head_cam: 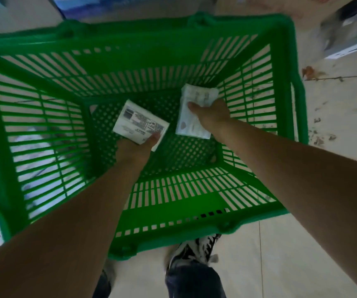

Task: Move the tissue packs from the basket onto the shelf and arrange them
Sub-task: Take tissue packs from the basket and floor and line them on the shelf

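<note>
A green slatted plastic basket [173,63] stands on the floor below me, and both my arms reach down into it. My left hand [133,150] is closed on a white tissue pack [137,122] with a printed label, near the middle of the basket's bottom. My right hand [211,115] grips another white tissue pack [191,114], with a further pack [201,94] lying just behind it at the far right corner. I cannot tell whether that further pack is also in my hand.
The basket sits on a pale tiled floor [334,117] with stains at the right. My black-and-white shoe [197,248] shows under the basket's near rim. A white shelf edge [353,48] appears at the upper right, and blue-white packaging [100,7] at the top.
</note>
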